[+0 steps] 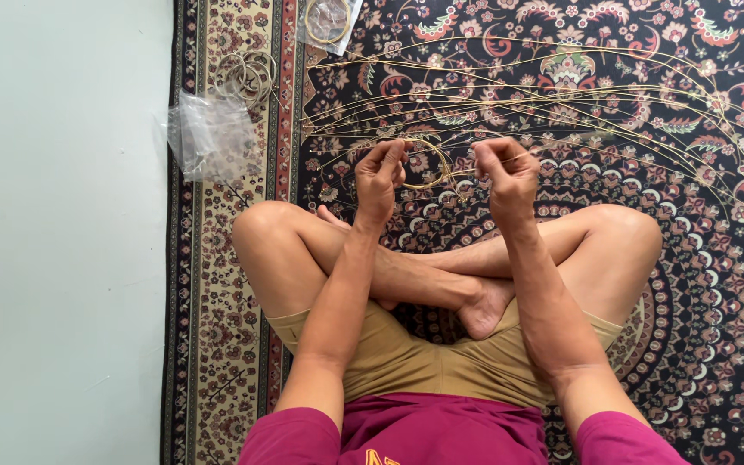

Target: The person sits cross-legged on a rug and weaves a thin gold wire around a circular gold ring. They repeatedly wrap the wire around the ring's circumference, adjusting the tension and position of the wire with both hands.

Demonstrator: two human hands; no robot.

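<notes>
Cane, thin and pale, is bent into a small ring between my hands, above my crossed legs on the patterned rug. Left of the ring, my left hand pinches its rim shut-fingered; right of it, my right hand grips the loose end tight. I'd say I'm mid-wrap; next comes a firm pull. Far left of the ring lie finished hoops and a plastic bag; beyond it, long cane strips crowd in.

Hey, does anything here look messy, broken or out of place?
Nothing looks broken. The thin cane strips lie fanned loosely across the patterned rug, and a crumpled clear plastic bag sits half off its edge. The left hand and right hand hold a small cane loop.
</notes>
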